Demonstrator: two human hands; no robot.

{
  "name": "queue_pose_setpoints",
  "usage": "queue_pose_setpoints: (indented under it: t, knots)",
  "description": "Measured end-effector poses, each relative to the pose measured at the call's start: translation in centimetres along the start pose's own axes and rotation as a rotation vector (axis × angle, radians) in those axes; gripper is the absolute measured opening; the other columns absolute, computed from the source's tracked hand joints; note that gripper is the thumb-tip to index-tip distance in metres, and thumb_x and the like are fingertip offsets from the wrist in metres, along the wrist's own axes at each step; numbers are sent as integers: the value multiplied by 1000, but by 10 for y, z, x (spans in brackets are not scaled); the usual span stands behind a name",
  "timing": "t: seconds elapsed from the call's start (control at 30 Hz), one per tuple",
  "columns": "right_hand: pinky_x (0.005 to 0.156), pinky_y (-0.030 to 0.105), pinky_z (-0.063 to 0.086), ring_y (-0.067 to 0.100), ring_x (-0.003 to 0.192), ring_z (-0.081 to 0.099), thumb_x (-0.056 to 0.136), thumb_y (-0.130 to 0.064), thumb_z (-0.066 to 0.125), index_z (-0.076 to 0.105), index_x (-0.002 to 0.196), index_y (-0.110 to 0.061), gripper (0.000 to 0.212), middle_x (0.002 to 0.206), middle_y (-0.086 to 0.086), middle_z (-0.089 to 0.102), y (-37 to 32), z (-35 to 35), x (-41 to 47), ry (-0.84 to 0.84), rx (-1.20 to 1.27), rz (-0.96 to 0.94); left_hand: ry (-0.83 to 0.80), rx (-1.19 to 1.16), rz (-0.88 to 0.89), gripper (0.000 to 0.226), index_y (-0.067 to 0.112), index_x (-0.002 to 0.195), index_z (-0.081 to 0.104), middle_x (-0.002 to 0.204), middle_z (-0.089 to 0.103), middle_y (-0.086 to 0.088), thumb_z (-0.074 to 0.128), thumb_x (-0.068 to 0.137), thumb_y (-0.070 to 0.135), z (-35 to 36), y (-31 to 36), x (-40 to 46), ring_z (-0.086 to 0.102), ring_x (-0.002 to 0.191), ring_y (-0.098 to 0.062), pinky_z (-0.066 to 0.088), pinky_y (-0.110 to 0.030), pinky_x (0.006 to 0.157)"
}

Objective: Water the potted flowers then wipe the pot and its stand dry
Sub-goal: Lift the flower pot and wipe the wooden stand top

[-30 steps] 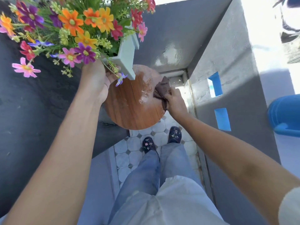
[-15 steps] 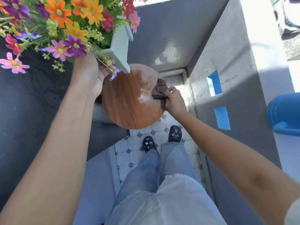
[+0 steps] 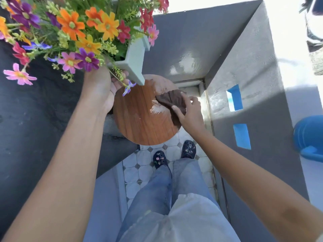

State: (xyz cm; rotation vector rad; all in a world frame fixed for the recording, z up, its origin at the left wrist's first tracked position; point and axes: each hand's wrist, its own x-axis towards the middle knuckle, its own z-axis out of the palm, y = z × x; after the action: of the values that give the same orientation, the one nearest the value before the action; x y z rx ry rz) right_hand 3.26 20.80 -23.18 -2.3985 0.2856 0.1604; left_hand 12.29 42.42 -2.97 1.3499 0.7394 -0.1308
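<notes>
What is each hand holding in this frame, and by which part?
The left hand holds the pale green square flower pot from underneath, lifted off the round wooden stand. The right hand pinches the brown cloth at its near edge.

Pale green square pot [image 3: 134, 58] of orange, pink, purple and red flowers [image 3: 73, 32] is tilting, raised clear of the stand. Round wood-grain stand top [image 3: 139, 119] is lying level below it, showing wet glare near its far right edge, where a crumpled brown cloth [image 3: 172, 100] is resting.
</notes>
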Motion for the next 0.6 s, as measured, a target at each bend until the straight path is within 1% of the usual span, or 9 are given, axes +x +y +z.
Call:
queue_pose_setpoints:
  t: [0.07, 0.17, 0.2, 0.27, 0.33, 0.43, 0.5, 0.53, 0.6]
  knots:
    - [97, 35, 45, 26, 123, 41, 94, -48, 58, 36, 150, -23, 65, 135, 13, 42, -6, 18, 3, -41, -171, -66, 14, 11, -9, 32, 2, 113, 54, 89, 60, -17, 28, 99, 12, -2, 2, 6, 57, 43, -9, 47, -21, 45]
    - [89, 41, 52, 30, 113, 49, 93, -27, 61, 45, 145, -13, 56, 129, 16, 48, -20, 45, -5, -27, -188, -101, -14, -33, 14, 30, 5, 92, 56, 78, 59, -10, 28, 100, 10, 0, 8, 9, 54, 45, -12, 44, -20, 43]
    - [85, 41, 55, 31, 109, 52, 90, -20, 64, 48, 144, -12, 56, 127, 16, 50, -27, 58, -17, -78, -196, -176, -21, -37, 20, 30, 6, 88, 55, 76, 58, -8, 28, 100, 9, 0, 9, 11, 53, 46, -12, 44, -19, 43]
    - [71, 41, 56, 32, 96, 57, 81, -9, 72, 54, 139, -10, 60, 122, 16, 55, -42, 86, -51, -187, -236, -405, -31, -17, 20, 26, 5, 94, 53, 79, 57, -9, 27, 99, 10, -1, 10, 16, 54, 45, -11, 44, -21, 43]
    - [62, 37, 52, 31, 82, 56, 75, -6, 75, 63, 130, -8, 57, 111, 15, 59, -53, 108, -84, -271, -228, -587, -40, -10, 20, 26, 6, 97, 52, 81, 57, -10, 26, 99, 11, -2, 12, 20, 55, 44, -11, 44, -22, 43]
    - [63, 37, 50, 31, 81, 54, 76, -8, 73, 66, 127, -11, 51, 106, 12, 60, -55, 111, -88, -316, -239, -705, -31, -55, 48, 31, 8, 87, 55, 77, 60, -8, 27, 100, 9, -1, 17, 22, 54, 46, -12, 45, -21, 43]
    - [67, 39, 53, 33, 86, 56, 79, -10, 72, 64, 130, -12, 52, 108, 14, 60, -46, 95, -58, -268, -268, -699, -17, -49, 40, 29, 7, 91, 55, 77, 60, -9, 28, 100, 10, -1, 20, 25, 55, 48, -14, 45, -20, 43]
    - [71, 40, 54, 34, 91, 58, 82, -11, 71, 63, 132, -12, 51, 111, 16, 60, -41, 84, -37, -221, -273, -638, -17, -41, 30, 29, 7, 94, 55, 78, 60, -10, 27, 101, 12, -2, 21, 27, 55, 48, -13, 45, -21, 42]
    - [82, 38, 52, 33, 103, 55, 88, -12, 64, 60, 135, -11, 47, 117, 18, 58, -31, 61, 14, -84, -256, -424, -12, -30, 27, 30, 6, 96, 55, 79, 59, -12, 27, 101, 13, -3, 22, 30, 55, 47, -12, 46, -21, 43]
